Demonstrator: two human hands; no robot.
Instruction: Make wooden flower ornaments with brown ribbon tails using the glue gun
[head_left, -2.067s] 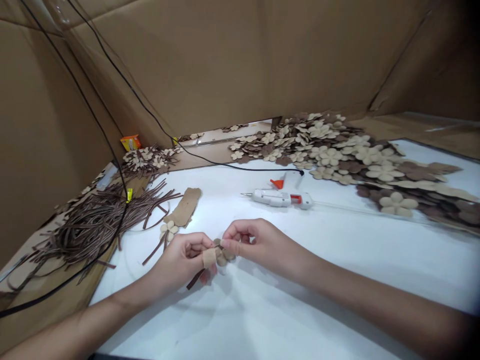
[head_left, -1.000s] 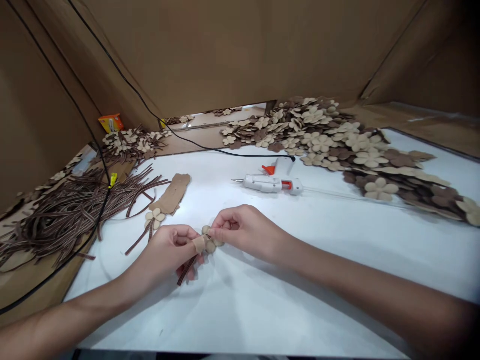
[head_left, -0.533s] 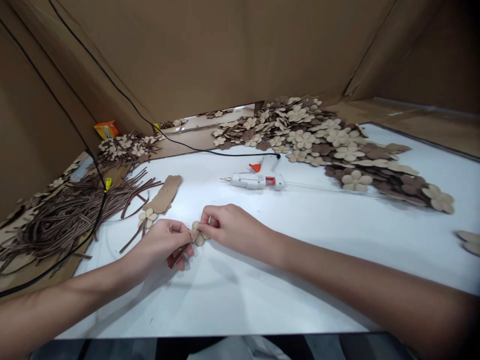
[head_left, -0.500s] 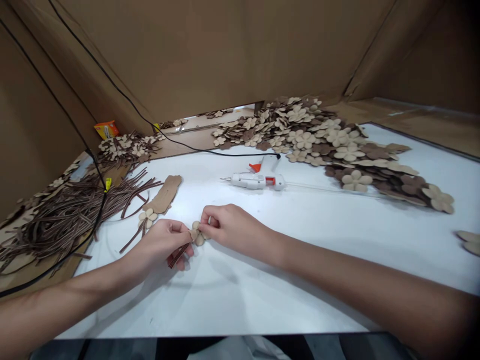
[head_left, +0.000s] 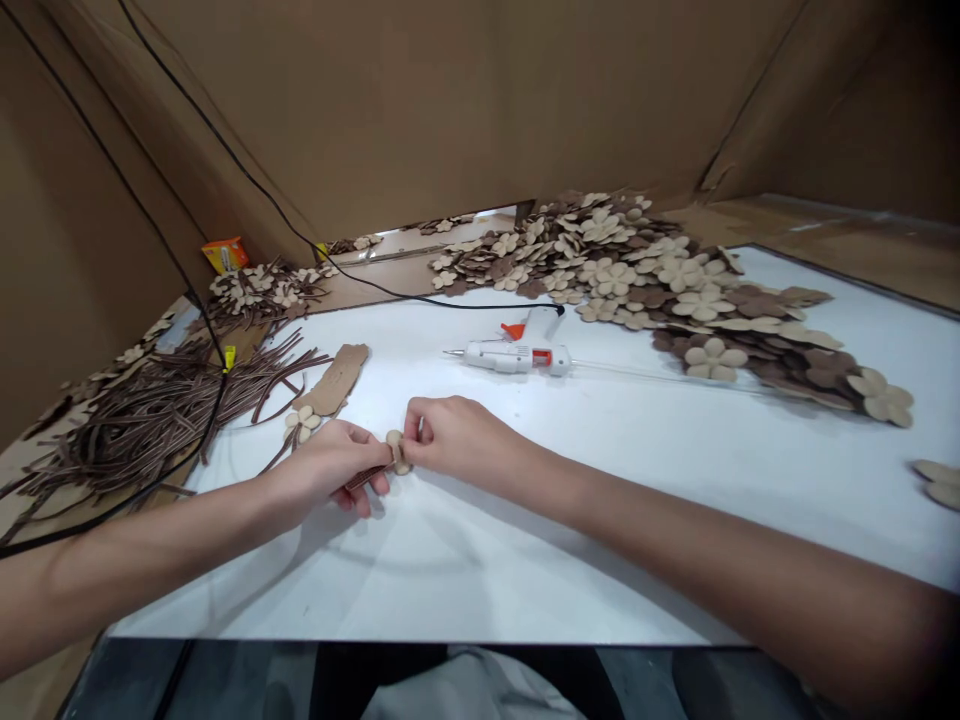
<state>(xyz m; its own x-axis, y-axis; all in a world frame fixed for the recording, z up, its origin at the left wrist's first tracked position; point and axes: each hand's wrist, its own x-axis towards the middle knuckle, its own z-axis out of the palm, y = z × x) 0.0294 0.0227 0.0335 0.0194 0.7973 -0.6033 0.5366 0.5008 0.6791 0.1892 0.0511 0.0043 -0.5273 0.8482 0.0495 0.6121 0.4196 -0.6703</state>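
Between my hands, just above the white board (head_left: 525,560), is a small beige flower (head_left: 397,453) with a dark brown strip (head_left: 365,478) at its left. My left hand (head_left: 346,460) pinches the strip close to the flower, its lower fingers curled beneath. The thumb and forefinger of my right hand (head_left: 442,435) are closed on the flower's right side. Part of the flower is hidden by my fingertips. To the left, another beige flower (head_left: 303,423) with a brown strip lies beside a torn cardboard piece (head_left: 337,380).
A white glue gun (head_left: 502,356) lies beyond my hands, its black cable (head_left: 360,277) running up left. Beige and brown flowers (head_left: 600,275) are heaped at the back right. Brown strips (head_left: 157,425) cover the left side. An orange packet (head_left: 224,254) stands at the back left.
The view has shifted slightly. The held flower has turned, looking narrower, and the strip lies flatter. My right fingers have come closer to my left ones.
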